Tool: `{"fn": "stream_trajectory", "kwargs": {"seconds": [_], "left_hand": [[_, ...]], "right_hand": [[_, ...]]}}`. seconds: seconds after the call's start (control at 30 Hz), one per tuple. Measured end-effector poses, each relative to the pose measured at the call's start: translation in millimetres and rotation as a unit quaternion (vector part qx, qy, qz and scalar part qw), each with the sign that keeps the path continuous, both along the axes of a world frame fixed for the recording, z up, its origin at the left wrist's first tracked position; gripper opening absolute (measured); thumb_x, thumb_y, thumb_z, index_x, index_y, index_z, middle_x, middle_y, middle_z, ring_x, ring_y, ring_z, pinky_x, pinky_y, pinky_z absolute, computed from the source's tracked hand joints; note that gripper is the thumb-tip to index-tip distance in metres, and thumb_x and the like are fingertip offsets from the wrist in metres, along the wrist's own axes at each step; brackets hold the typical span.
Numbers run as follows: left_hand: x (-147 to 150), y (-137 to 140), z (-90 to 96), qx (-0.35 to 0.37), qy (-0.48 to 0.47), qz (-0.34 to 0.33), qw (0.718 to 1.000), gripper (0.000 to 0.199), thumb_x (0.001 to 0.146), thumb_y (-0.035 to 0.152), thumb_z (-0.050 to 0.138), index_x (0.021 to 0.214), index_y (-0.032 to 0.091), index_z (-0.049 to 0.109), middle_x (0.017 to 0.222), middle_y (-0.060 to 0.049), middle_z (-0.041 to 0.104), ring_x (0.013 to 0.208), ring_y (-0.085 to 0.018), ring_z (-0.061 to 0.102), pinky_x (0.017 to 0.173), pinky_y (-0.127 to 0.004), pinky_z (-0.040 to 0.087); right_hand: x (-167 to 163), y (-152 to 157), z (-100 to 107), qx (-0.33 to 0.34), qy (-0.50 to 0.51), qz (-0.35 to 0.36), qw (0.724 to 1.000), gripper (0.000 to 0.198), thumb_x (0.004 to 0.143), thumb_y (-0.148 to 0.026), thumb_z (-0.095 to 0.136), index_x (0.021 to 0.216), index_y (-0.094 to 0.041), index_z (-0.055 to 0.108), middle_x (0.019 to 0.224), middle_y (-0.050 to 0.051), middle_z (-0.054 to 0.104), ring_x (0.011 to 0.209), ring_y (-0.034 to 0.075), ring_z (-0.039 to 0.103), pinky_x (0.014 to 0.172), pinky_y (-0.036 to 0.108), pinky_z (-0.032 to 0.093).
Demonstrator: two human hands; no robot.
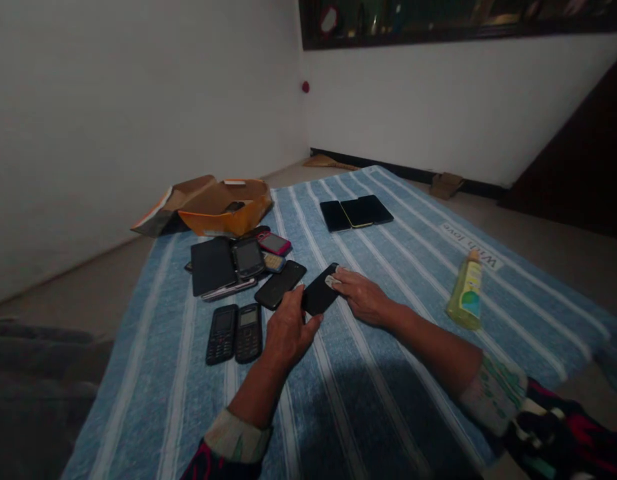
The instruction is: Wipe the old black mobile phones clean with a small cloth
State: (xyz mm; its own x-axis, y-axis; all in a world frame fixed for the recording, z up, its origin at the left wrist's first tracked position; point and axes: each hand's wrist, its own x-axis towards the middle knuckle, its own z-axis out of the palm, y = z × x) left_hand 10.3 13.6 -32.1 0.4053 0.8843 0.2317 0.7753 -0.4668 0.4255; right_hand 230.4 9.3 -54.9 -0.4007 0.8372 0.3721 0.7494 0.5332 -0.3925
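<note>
Black phone [319, 293], gripped by the left hand [287, 328], is best held steady while the right hand [362, 298] pinches a white scrap [331, 282].

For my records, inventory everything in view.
Flat rectangular phones: two, black, centre
Small wad: one, white, centre
Plastic keypad phones: two, black, left foreground
Piled handsets: several, mostly black, one pink, left
Thin rectangular devices: three, black, far middle
Open cardboard box: one, orange, far left
Plastic bottle: one, yellowish, right
Striped cloth: one, blue and white, underneath
Walls: two, white, behind
Framed window: one, dark, above
Slanted panel: one, dark, right
Cardboard scrap: one, brown, beyond cloth
Left hand, right hand: two, bare, centre
</note>
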Motion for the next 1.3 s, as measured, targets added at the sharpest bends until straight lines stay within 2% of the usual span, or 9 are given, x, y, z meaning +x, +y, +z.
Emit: {"fn": "stream_trajectory", "kwargs": {"seconds": [0.07,0.17,0.27,0.5,0.67,0.8,0.93,1.07,1.3], "left_hand": [[2.8,0.8,2.8,-0.003,0.011,0.005,1.0,0.059,0.079,0.034,0.062,0.132,0.014,0.043,0.102,-0.008,0.06,0.086,-0.024,0.064,0.076,-0.038,0.053],[8.4,2.4,4.4,-0.002,0.018,0.015,1.0,0.068,0.077,0.04,0.066,0.134,0.014,0.041,0.113,-0.012,0.06,0.1,-0.028,0.063,0.08,-0.04,0.053],[14.6,4.4,4.1,-0.004,0.043,0.038,0.998,0.068,0.076,0.041,0.068,0.133,0.015,0.042,0.121,-0.014,0.059,0.11,-0.032,0.06,0.084,-0.041,0.052],[18.5,7.7,2.8,0.019,0.062,0.029,0.997,0.065,0.077,0.044,0.066,0.131,0.013,0.045,0.116,-0.013,0.062,0.107,-0.03,0.061,0.085,-0.039,0.051],[18.5,8.8,4.5,0.015,0.061,0.036,0.997,0.061,0.075,0.044,0.066,0.126,0.015,0.05,0.111,-0.01,0.065,0.101,-0.029,0.064,0.08,-0.036,0.052],[19.3,9.3,6.9,0.013,0.054,0.033,0.998,0.06,0.073,0.044,0.066,0.123,0.014,0.053,0.109,-0.011,0.066,0.102,-0.03,0.063,0.083,-0.038,0.052],[18.9,8.8,11.3,0.003,0.038,0.036,0.999,0.061,0.072,0.045,0.067,0.122,0.012,0.055,0.113,-0.014,0.066,0.103,-0.031,0.063,0.087,-0.04,0.051],[17.2,9.3,13.2,-0.018,0.01,0.05,0.999,0.063,0.069,0.046,0.07,0.121,0.012,0.058,0.115,-0.014,0.066,0.099,-0.03,0.065,0.087,-0.04,0.051],[14.0,9.3,17.1,-0.09,-0.05,0.079,0.992,0.065,0.065,0.051,0.072,0.12,0.017,0.062,0.093,-0.007,0.071,0.078,-0.024,0.067,0.076,-0.037,0.054]], "right_hand": [[7.4,4.3,1.1,-0.001,-0.008,-0.023,1.0,0.054,0.086,0.0,0.038,0.134,-0.017,0.053,0.138,0.012,0.055,0.139,0.023,0.036,0.112,0.049,0.034],[11.0,4.4,3.0,0.004,-0.022,-0.027,0.999,0.055,0.083,0.002,0.038,0.133,-0.014,0.053,0.137,0.013,0.055,0.138,0.023,0.036,0.113,0.047,0.032],[6.4,-2.5,3.9,0.011,-0.036,0.0,0.999,0.055,0.083,-0.001,0.041,0.134,-0.016,0.05,0.137,0.011,0.054,0.139,0.023,0.035,0.113,0.048,0.032],[-5.1,-10.3,5.1,0.031,-0.067,0.067,0.995,0.04,0.092,-0.014,0.045,0.131,-0.012,0.052,0.138,0.014,0.052,0.138,0.025,0.034,0.112,0.048,0.03],[10.8,9.0,11.2,0.018,-0.077,-0.003,0.997,0.032,0.096,-0.021,0.045,0.127,-0.013,0.054,0.134,0.015,0.053,0.134,0.026,0.038,0.107,0.046,0.034],[28.1,19.1,17.5,0.001,-0.098,-0.055,0.994,0.028,0.099,-0.027,0.042,0.116,-0.012,0.059,0.122,0.015,0.057,0.121,0.026,0.045,0.101,0.043,0.038],[39.9,17.0,22.4,-0.017,-0.129,-0.089,0.988,0.032,0.101,-0.036,0.039,0.109,-0.012,0.059,0.113,0.014,0.056,0.112,0.026,0.046,0.097,0.042,0.039],[45.8,11.6,26.3,-0.026,-0.141,-0.133,0.981,0.034,0.1,-0.04,0.041,0.112,-0.013,0.058,0.119,0.015,0.051,0.109,0.027,0.045,0.093,0.044,0.039],[45.8,11.6,36.1,-0.015,-0.149,-0.125,0.981,0.031,0.099,-0.037,0.043,0.111,-0.014,0.059,0.115,0.015,0.052,0.106,0.027,0.047,0.09,0.044,0.04]]}}
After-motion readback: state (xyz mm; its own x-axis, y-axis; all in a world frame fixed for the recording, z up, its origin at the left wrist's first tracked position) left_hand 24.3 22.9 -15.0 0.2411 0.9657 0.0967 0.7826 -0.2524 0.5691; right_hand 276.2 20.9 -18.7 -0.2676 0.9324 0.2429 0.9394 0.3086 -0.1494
